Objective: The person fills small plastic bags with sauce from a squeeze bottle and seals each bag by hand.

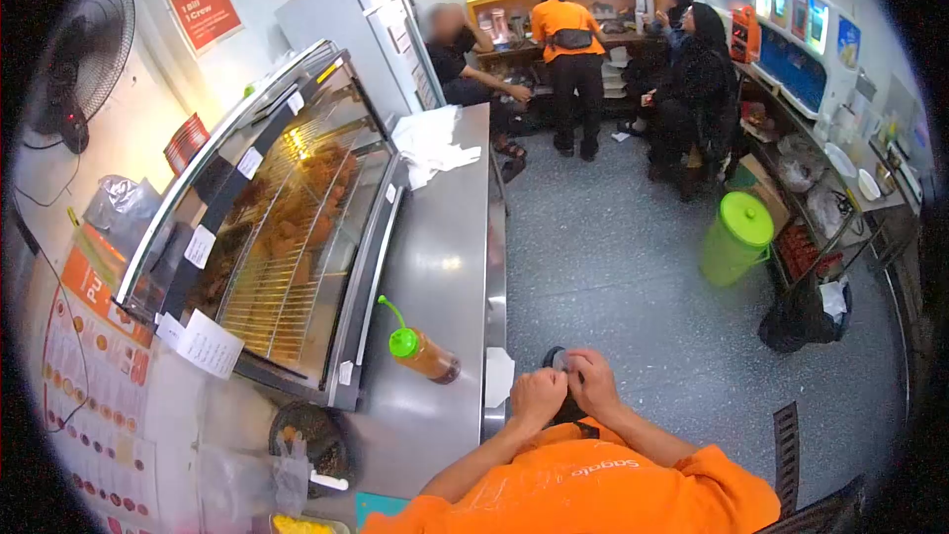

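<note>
In front of my orange shirt, my left hand (539, 397) is closed in a fist-like curl. Close against it is my right hand (592, 382), its fingers also bent and pressed together. A small dark, rounded thing with a greyish part (558, 358) shows at the fingertips; its kind and which hand grips it cannot be made out. To the left, a squeeze bottle (425, 355) with a green cap and spout lies on the steel counter (440, 267), apart from both hands.
A glass food warmer (287, 237) with wire racks of fried food stands on the counter, with white sheets (430, 143) behind. A green lidded bucket (736, 237) and shelving (811, 178) are at right. Several people, one in an orange shirt (566, 18), are at the back.
</note>
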A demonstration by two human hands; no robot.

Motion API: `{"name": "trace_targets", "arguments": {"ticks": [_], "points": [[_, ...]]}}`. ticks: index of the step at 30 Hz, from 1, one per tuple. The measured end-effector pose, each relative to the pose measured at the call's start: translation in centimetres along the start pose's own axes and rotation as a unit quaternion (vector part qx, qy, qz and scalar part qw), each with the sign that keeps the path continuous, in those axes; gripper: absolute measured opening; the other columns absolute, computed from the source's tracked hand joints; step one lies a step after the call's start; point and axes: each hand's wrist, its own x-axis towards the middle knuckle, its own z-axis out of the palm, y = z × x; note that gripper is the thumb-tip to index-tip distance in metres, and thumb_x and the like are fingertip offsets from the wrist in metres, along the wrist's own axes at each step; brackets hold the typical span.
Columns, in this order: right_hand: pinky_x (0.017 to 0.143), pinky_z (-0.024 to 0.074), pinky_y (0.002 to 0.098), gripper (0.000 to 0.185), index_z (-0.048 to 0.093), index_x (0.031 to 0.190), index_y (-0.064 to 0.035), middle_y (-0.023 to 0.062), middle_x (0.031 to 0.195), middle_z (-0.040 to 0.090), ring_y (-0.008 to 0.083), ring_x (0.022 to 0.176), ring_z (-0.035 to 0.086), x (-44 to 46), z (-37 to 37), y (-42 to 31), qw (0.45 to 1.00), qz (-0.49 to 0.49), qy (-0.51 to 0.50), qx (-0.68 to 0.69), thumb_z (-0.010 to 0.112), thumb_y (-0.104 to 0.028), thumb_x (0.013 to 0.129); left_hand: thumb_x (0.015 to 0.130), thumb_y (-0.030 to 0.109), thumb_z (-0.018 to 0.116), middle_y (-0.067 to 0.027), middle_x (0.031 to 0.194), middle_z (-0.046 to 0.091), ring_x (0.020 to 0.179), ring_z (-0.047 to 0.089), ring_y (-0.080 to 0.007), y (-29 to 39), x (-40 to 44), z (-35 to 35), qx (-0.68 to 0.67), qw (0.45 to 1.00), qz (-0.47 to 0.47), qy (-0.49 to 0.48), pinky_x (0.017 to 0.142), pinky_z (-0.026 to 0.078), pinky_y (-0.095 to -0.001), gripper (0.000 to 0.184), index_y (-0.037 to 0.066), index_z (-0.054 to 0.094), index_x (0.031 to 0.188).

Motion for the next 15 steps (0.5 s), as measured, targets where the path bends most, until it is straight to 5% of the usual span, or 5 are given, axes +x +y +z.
{"name": "trace_targets", "arguments": {"ticks": [4,5,6,11,15], "points": [[0.073,0.0511,0.0403,0.007,0.065,0.086,-0.0018,0.0135,0.100,0.067,0.0316,0.086,0.063,-0.6,2.5,1.5,0.996,-0.031,-0.081,-0.016,0.060,-0.001,0.081,0.082,0.028,0.053,-0.0210,0.064,0.063,0.060,0.062,-0.0426,-1.7,-0.2,-0.3,0.061,0.996,0.056,0.042,0.059,0.049,-0.0543,0.032,0.003,0.065,0.065],[0.076,0.0518,0.0401,0.007,0.065,0.089,-0.0001,0.0122,0.102,0.066,0.0282,0.087,0.064,-0.4,3.1,1.9,0.933,0.263,-0.140,0.200,0.063,-0.002,0.082,0.083,0.026,0.053,-0.0205,0.061,0.062,0.059,0.062,-0.0420,-2.0,-0.4,-0.5,0.072,0.991,0.111,0.031,0.057,0.048,-0.0552,0.031,0.003,0.062,0.065],[0.078,0.0526,0.0399,0.010,0.065,0.091,0.0015,0.0109,0.104,0.065,0.0248,0.089,0.064,-0.1,3.3,2.0,0.738,0.525,-0.182,0.383,0.065,-0.004,0.083,0.084,0.027,0.055,-0.0174,0.060,0.062,0.058,0.062,-0.0392,-1.9,-0.8,-0.9,0.061,0.988,0.136,0.037,0.056,0.048,-0.0525,0.029,0.005,0.060,0.066],[0.085,0.0551,0.0456,0.022,0.064,0.104,0.0059,0.0136,0.104,0.066,0.0256,0.099,0.065,2.7,2.7,2.3,0.632,0.559,-0.215,0.492,0.066,-0.005,0.084,0.085,0.034,0.068,-0.0081,0.073,0.066,0.069,0.064,-0.0202,-6.0,-1.2,-3.2,-0.224,0.971,-0.084,-0.012,0.058,0.048,-0.0366,0.029,0.007,0.064,0.076],[0.077,0.0568,0.0375,0.031,0.067,0.110,0.0021,0.0138,0.102,0.069,0.0210,0.093,0.067,5.1,2.5,-0.1,0.658,0.500,-0.380,0.415,0.072,-0.009,0.081,0.083,0.027,0.073,-0.0056,0.107,0.062,0.097,0.056,-0.0146,-10.0,-2.4,-4.9,-0.557,0.808,-0.192,-0.020,0.074,0.047,-0.0284,0.024,0.005,0.068,0.093]]}}
